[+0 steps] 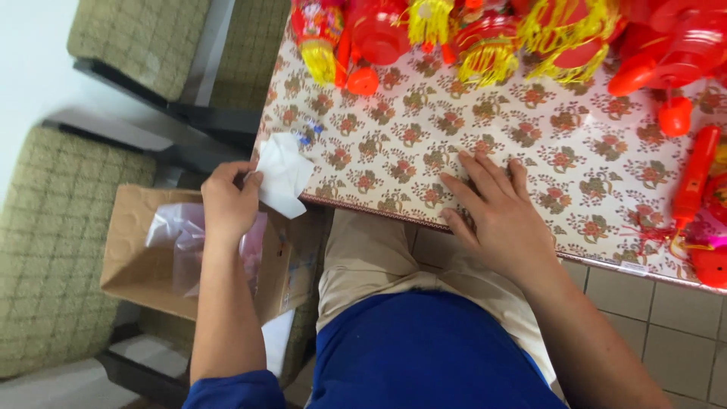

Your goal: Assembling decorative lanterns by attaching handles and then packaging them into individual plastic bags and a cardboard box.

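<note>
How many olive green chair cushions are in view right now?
3. One large cushion at the left edge, beside the cardboard box; one at top left; one just right of it, against the table. More may lie under the box.

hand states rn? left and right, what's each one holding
Left hand: closed, pinching a white tissue at the table edge.
Right hand: open, flat on the table, holding nothing.

Left hand (229, 203) is raised at the end of a bare forearm, fingers curled inward, thumb and fingertips closed in a pinching grip. Right hand (496, 212) lies palm down, fingers spread and straight, forearm angling back toward the body.
</note>
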